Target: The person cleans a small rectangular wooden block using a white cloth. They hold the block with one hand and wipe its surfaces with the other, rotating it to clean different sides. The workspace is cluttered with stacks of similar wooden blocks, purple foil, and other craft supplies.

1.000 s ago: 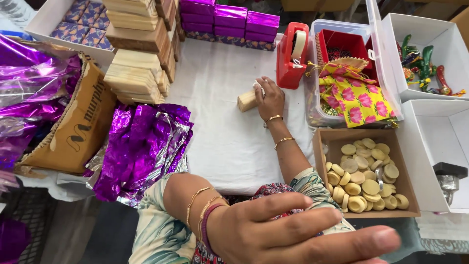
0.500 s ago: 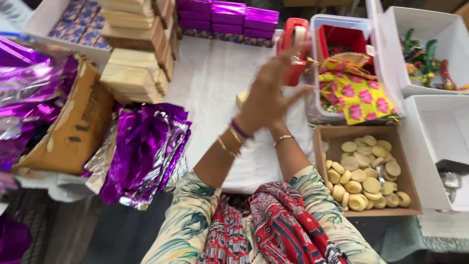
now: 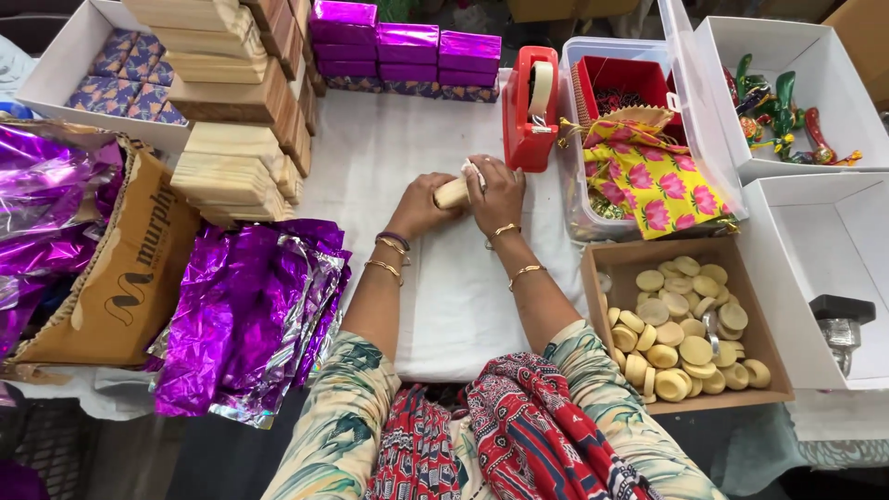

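Matt pale wooden block [image 3: 453, 193]; crinkled glossy purple foil sheets [image 3: 245, 315] at eight o'clock; glossy red plastic tape dispenser [image 3: 530, 111] at one o'clock.

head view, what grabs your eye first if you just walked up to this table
The shiny purple foil sheets heaped at the left edge stand out first. At the centre, the left hand and right hand together hold a small pale wooden block, with a red tape dispenser just behind.

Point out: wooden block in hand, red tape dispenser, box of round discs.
wooden block [image 3: 452, 193], head view, on its bare end between the hands
red tape dispenser [image 3: 528, 130], head view, on its red body
box of round discs [image 3: 776, 350], head view, on its right cardboard wall
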